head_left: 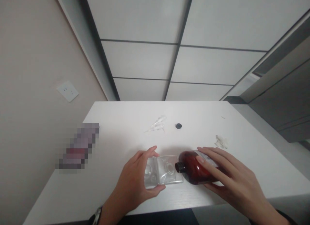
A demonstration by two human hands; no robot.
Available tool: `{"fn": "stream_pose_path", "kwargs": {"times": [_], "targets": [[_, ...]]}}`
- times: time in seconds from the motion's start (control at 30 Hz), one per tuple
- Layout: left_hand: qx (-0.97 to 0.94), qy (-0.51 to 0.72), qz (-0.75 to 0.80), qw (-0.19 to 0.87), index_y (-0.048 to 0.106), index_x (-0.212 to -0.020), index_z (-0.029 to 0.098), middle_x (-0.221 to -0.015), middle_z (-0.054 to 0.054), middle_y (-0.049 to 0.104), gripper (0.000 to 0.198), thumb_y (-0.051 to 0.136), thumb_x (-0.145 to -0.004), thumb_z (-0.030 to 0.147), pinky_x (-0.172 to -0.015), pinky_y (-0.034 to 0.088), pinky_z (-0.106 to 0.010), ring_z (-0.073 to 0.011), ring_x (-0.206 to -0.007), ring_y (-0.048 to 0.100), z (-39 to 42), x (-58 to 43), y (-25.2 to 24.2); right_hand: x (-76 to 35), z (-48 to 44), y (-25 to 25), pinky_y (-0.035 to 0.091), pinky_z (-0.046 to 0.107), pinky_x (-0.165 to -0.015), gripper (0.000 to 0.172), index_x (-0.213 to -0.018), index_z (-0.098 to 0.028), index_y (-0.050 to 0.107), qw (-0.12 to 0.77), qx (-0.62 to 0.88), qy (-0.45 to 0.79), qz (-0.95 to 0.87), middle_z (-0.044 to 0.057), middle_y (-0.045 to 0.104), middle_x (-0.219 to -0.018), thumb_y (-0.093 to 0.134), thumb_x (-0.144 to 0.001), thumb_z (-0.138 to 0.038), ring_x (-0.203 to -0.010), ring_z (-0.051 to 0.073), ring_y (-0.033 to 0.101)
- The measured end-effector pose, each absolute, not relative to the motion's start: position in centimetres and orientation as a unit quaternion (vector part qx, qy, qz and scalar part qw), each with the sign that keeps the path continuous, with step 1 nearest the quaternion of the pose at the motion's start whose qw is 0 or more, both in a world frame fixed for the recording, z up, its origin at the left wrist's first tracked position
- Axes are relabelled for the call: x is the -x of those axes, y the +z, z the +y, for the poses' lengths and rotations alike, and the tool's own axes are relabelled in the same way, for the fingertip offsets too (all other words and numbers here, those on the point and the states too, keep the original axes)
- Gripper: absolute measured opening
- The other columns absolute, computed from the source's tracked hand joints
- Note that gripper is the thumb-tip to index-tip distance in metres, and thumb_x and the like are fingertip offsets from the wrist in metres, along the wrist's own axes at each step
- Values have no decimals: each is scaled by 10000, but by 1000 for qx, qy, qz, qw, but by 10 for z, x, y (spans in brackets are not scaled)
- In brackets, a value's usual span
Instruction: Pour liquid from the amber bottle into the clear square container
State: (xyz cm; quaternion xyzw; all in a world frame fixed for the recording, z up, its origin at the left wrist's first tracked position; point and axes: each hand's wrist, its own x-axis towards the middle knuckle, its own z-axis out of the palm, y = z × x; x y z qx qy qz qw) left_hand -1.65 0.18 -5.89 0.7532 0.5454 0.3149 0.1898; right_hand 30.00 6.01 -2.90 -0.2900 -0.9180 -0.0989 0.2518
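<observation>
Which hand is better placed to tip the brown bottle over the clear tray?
Probably right: the right hand already grips the brown bottle, its mouth beside the clear tray under the left hand.

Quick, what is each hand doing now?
Left hand: closed on the clear plastic tray.
Right hand: closed on the dark red bottle, tipped toward the tray.

Soft even light, wide-angle stretch, slight blur

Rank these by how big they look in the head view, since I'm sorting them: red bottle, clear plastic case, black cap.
1. Red bottle and clear plastic case: look alike in size, both partly covered by hands.
2. Black cap: clearly smallest, though farther away.
</observation>
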Motion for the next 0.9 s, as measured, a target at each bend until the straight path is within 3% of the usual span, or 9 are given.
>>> {"fn": "stream_pose_path", "kwargs": {"times": [0.37,0.53,0.7,0.9], "targets": [[-739,305,553,236,334,-1545,359,-1366,-69,694,1036,918,-694,272,-1066,582,-532,-340,-1235,676,0,18,-61,-301,65,-19,621,568,-989,666,-1635,-359,399,238,273,-116,-925,115,685,-1450,620,-1019,-238,-1189,334,723],[-744,306,551,223,305,-1558,356,-1369,-59,697,1080,933,-683,272,-1060,587,-511,-327,-1231,679,1,18,-62,-300,66,-13,576,568,-1081,704,-1617,-358,434,245,262,-100,-928,114,658,-1487,666,-986,-150,-1228,328,720],[-747,305,550,216,316,-1553,354,-1379,-63,692,1078,943,-679,288,-1065,586,-503,-326,-1260,670,1,18,-63,-300,66,-9,560,560,-1109,733,-1637,-355,387,212,252,-122,-936,87,631,-1523,566,-995,-49,-1284,299,688],[-744,302,551,228,334,-1553,335,-1371,-73,697,1047,929,-693,293,-1084,570,-511,-329,-1252,676,1,18,-62,-301,67,-6,556,562,-1124,740,-1632,-357,398,202,250,-127,-938,86,630,-1524,569,-985,-42,-1276,300,690]]}}
